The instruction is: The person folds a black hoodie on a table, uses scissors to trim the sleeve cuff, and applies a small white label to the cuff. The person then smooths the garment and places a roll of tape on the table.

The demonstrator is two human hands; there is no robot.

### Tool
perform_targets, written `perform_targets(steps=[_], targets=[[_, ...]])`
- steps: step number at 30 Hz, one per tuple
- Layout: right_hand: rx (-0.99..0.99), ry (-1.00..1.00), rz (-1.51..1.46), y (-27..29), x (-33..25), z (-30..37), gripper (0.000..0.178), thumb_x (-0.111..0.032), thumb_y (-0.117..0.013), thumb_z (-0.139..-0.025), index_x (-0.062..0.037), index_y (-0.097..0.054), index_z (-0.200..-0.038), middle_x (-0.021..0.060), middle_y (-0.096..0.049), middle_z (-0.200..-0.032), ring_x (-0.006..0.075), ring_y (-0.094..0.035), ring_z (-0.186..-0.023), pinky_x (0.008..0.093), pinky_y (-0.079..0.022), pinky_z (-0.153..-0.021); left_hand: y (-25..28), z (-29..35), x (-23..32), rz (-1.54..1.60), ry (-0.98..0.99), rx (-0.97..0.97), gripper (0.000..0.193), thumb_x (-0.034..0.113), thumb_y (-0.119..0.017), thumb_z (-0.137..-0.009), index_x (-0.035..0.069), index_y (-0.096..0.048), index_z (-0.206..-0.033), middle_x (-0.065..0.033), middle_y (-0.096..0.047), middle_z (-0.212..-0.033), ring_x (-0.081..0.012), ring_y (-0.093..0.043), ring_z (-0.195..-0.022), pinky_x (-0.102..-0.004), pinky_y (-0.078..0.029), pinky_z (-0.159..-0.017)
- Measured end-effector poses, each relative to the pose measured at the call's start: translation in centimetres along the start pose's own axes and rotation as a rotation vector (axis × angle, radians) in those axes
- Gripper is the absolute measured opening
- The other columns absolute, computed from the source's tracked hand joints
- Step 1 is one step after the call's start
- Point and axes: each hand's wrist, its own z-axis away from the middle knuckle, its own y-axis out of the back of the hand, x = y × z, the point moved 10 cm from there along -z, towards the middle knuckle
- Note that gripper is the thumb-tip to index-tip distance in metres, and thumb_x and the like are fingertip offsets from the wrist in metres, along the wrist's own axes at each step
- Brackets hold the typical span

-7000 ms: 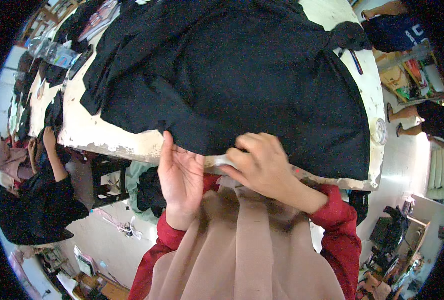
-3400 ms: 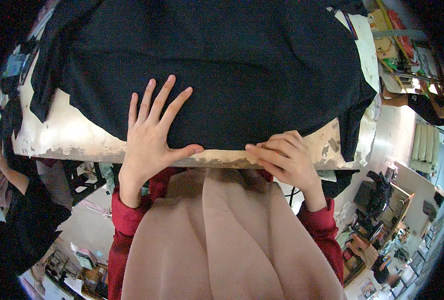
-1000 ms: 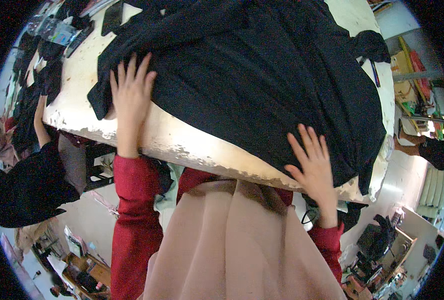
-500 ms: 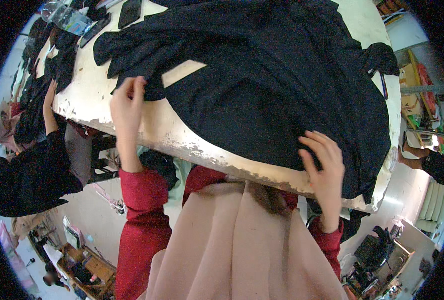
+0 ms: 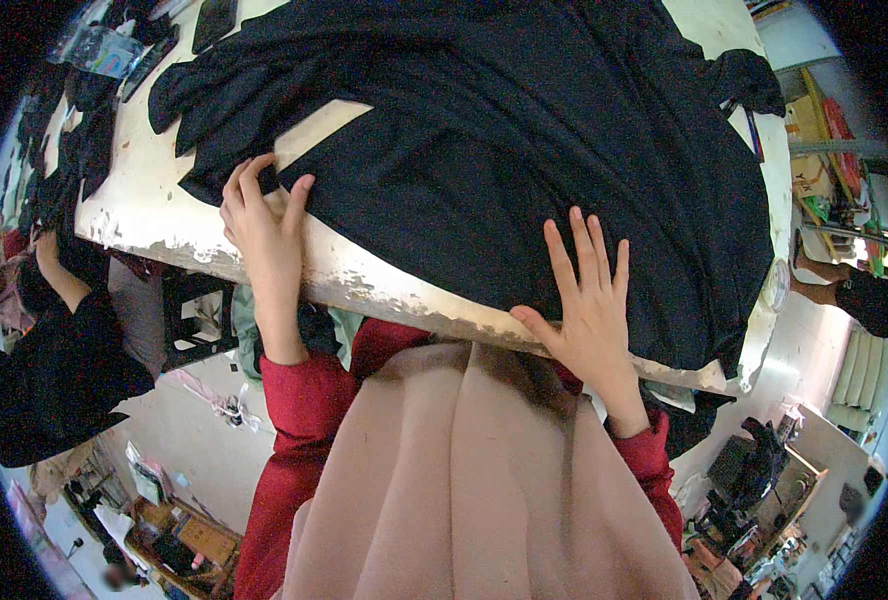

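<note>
- Black cloth [image 5: 484, 190]: lies creased across the counter [image 5: 134, 205]; a gap in its left part (a narrow strip) exposes the pale surface.
- Right hand [image 5: 592, 310]: open, fingers spread on the cloth, near side.
- Left hand [image 5: 266, 228]: fingers bent, thumb apart, at the cloth's left edge; cannot tell whether it grips.
- Clear bottle [image 5: 106, 50]: located far left.
</note>
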Motion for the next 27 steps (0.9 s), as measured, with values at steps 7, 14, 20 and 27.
perform_targets(steps=[7, 14, 20, 27], targets=[[0.288, -0.111, -0.238, 5.3, 4.3, 1.3, 0.062, -0.036, -0.064, -0.088, -0.0148, -0.043, -0.143, 0.0133, -0.029, -0.154, 0.0334, -0.025, -0.143, 0.0546, -0.014, -0.115, -2.6, 3.6, 9.1, 0.13, -0.395, -0.377, 0.052, 0.027, -0.063, -0.09, 0.021, -0.049, -0.139, -0.0105, -0.043, -0.145, -0.0329, -0.039, -0.134, -0.0478, -0.03, -0.11], [-0.027, -0.285, 0.015, 3.7, 10.4, 4.4, 0.078, -0.036, -0.067, -0.084, -0.0063, -0.033, -0.148, 0.0181, -0.023, -0.156, 0.043, -0.019, -0.143, 0.0564, -0.018, -0.114, -2.0, -2.1, -2.9, -0.201, -0.172, -0.331, 0.047, 0.013, -0.043, -0.098, 0.021, -0.043, -0.145, -0.0193, -0.041, -0.147, -0.0394, -0.038, -0.134, -0.0466, -0.03, -0.112], [-0.694, 0.488, -0.903, 4.6, -2.4, 4.5, 0.062, -0.041, -0.062, -0.091, -0.0078, -0.045, -0.14, 0.021, -0.042, -0.145, 0.0365, -0.036, -0.136, 0.0464, -0.031, -0.112, 4.7, -9.2, -10.2, -0.387, 0.096, -0.021, 0.025, 0.009, -0.048, -0.095, 0.002, -0.062, -0.114, -0.0184, -0.065, -0.109, -0.0376, -0.061, -0.102, -0.0435, -0.048, -0.088], [0.58, -0.187, -0.722, 14.0, 19.7, -14.0, 0.034, -0.023, -0.054, -0.099, 0.0008, -0.06, -0.123, 0.0088, -0.067, -0.113, 0.0152, -0.061, -0.103, 0.027, -0.045, -0.093, -1.1, -16.7, 11.1, 0.281, -0.55, 0.084, 0.042, 0.016, -0.062, -0.091, 0.003, -0.052, -0.13, -0.0187, -0.055, -0.131, -0.0331, -0.052, -0.122, -0.0392, -0.038, -0.106]])
